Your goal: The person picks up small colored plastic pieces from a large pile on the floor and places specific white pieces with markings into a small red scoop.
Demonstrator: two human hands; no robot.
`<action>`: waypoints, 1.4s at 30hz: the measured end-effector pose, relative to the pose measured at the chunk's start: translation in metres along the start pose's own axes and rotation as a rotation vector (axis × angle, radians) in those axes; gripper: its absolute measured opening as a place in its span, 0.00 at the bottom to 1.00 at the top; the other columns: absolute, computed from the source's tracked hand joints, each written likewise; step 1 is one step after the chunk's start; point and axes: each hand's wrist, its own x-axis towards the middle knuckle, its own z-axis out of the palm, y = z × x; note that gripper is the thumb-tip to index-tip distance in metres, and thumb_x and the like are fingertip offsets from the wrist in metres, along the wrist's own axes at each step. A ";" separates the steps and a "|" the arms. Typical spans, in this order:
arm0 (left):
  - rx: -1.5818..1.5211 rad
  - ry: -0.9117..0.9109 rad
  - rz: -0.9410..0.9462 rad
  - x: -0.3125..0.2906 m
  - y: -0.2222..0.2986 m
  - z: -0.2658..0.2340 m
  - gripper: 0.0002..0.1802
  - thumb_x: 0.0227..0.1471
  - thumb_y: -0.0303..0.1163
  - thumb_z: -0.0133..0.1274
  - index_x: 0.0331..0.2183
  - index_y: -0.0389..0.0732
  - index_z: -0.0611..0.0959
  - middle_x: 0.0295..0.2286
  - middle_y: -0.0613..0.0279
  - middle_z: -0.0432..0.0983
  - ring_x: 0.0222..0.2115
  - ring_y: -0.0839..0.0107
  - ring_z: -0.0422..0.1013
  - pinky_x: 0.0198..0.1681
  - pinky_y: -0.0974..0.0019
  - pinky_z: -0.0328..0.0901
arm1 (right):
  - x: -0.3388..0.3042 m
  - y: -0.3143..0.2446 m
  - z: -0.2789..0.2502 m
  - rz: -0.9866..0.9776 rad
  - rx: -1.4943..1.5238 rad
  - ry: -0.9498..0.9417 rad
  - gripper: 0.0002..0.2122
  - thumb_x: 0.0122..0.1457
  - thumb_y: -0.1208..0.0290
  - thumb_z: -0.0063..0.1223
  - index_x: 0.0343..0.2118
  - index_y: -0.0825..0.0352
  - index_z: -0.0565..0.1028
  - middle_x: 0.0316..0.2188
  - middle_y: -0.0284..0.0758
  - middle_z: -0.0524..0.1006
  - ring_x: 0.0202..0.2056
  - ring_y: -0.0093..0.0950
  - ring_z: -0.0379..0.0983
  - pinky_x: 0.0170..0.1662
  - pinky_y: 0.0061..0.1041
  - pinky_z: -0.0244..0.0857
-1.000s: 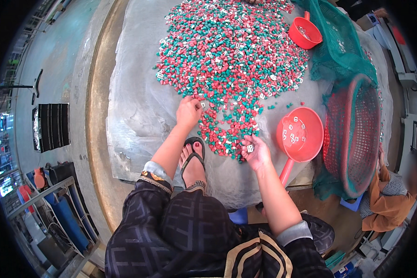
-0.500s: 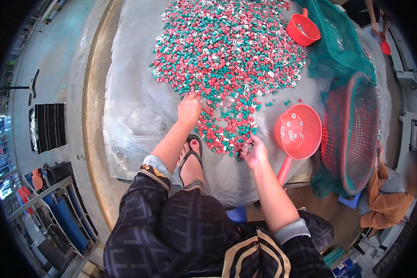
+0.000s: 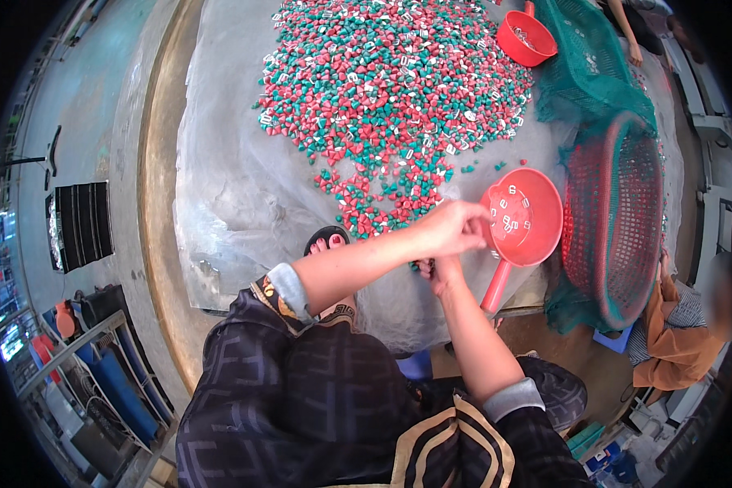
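Observation:
My left hand (image 3: 457, 229) reaches across to the right, over my right hand, at the left rim of a red plastic dipper (image 3: 537, 236). Its fingers are bent and somewhat apart, with nothing visible gripped. A small white piece (image 3: 494, 254) shows just below the fingertips, by the rim. Several white loop-shaped pieces (image 3: 512, 221) lie in the dipper. My right hand (image 3: 441, 275), partly hidden behind the left, is curled closed at the pile's near edge; its contents cannot be made out. Ahead spreads a pile of small red and green pieces (image 3: 398, 89) mixed with white ones.
A second red dipper (image 3: 529, 41) stands at the far right, beside a green net-covered basket (image 3: 590, 61). A large red basket (image 3: 614, 220) with green netting leans at right. A grey sheet (image 3: 228, 187) lies under the pile. Other people (image 3: 675, 350) are at the right.
My left hand has moved from the pile's left edge to the dipper's rim, crossing over my right hand. The right hand has turned and closed, staying near the same place.

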 end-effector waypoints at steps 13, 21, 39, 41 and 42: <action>0.970 0.212 -0.202 -0.091 -0.119 -0.095 0.05 0.33 0.27 0.54 0.21 0.44 0.80 0.25 0.62 0.72 0.32 0.62 0.70 0.33 0.61 0.66 | -0.004 -0.010 0.016 -0.549 -1.700 0.294 0.18 0.51 0.61 0.45 0.48 0.49 0.66 0.23 0.39 0.76 0.27 0.38 0.74 0.32 0.38 0.67; 0.855 0.130 -0.065 -0.080 -0.108 -0.060 0.13 0.35 0.30 0.56 0.31 0.45 0.81 0.29 0.64 0.69 0.37 0.64 0.67 0.38 0.63 0.65 | -0.015 -0.004 0.009 -0.602 -1.404 0.357 0.13 0.50 0.62 0.47 0.39 0.55 0.73 0.23 0.38 0.76 0.28 0.40 0.73 0.32 0.37 0.66; 0.650 0.073 -0.209 -0.059 -0.077 -0.064 0.13 0.30 0.28 0.62 0.25 0.39 0.77 0.23 0.55 0.75 0.28 0.58 0.72 0.32 0.60 0.66 | -0.096 0.046 -0.078 -0.585 -0.679 0.424 0.10 0.48 0.67 0.53 0.28 0.70 0.76 0.14 0.33 0.72 0.18 0.22 0.66 0.24 0.22 0.60; 0.678 0.065 -0.119 -0.053 -0.059 -0.061 0.11 0.31 0.28 0.60 0.25 0.39 0.79 0.22 0.55 0.75 0.27 0.58 0.72 0.31 0.60 0.66 | -0.107 0.052 -0.076 -0.624 -0.596 0.455 0.08 0.50 0.69 0.52 0.28 0.69 0.76 0.13 0.27 0.69 0.15 0.16 0.62 0.20 0.18 0.55; 0.707 0.069 -0.056 -0.049 -0.049 -0.056 0.10 0.32 0.27 0.59 0.25 0.39 0.79 0.22 0.54 0.75 0.27 0.58 0.72 0.31 0.60 0.66 | -0.114 0.054 -0.075 -0.642 -0.555 0.472 0.07 0.51 0.71 0.52 0.27 0.69 0.76 0.13 0.25 0.67 0.14 0.14 0.59 0.17 0.15 0.52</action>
